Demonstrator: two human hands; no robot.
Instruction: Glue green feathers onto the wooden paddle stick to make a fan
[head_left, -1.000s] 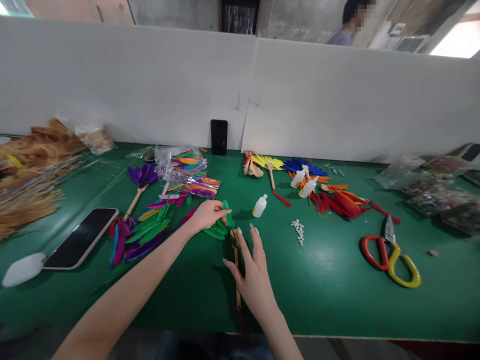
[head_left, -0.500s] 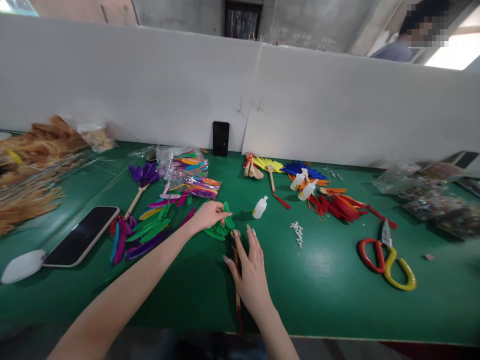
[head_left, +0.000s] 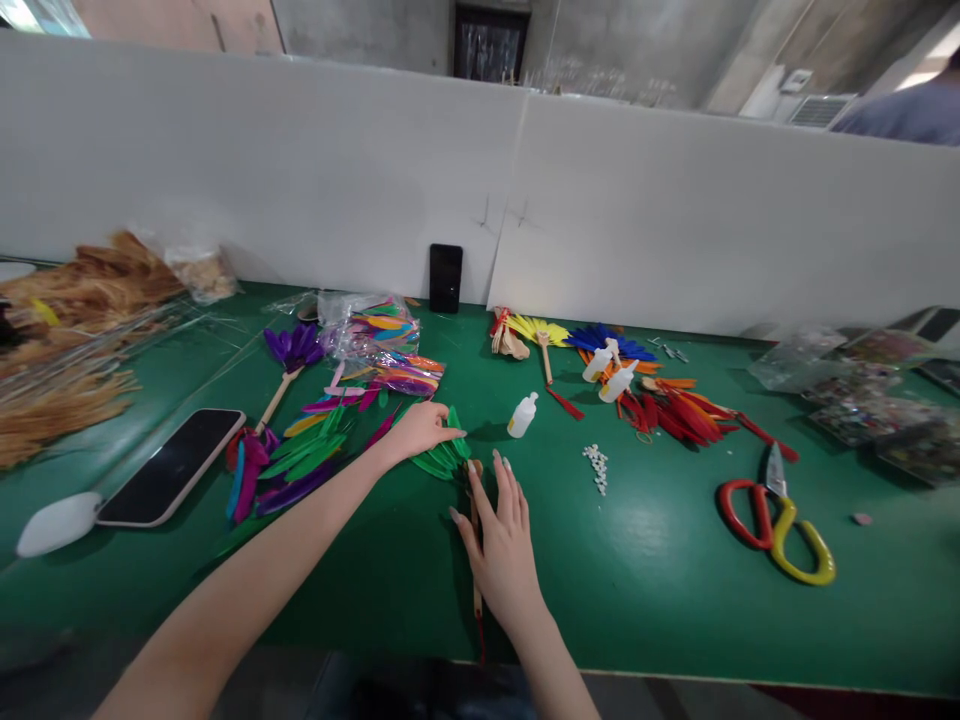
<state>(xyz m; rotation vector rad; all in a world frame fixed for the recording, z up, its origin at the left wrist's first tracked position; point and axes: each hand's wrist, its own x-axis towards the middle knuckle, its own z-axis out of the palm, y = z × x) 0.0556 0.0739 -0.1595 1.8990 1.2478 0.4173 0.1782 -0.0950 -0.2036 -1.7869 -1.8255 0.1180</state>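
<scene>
A fan of green feathers lies at the middle of the table, its wooden handle pointing toward me with a dark red cord at the end. My left hand pinches an upright green feather over the right side of the fan. Resting over the handle is my right hand, fingers stretched out, fingertips at the fan's wooden head. The hand hides part of the handle. Just beyond stands a small white bottle.
Loose green feathers and a purple feather fan lie left, near a phone. White beads and red-and-yellow-handled scissors lie right. Behind are yellow and blue fans before a white partition.
The view has shifted slightly. Both hands keep nearly the same place and hold. The person behind the partition has moved right, mostly out of view.
</scene>
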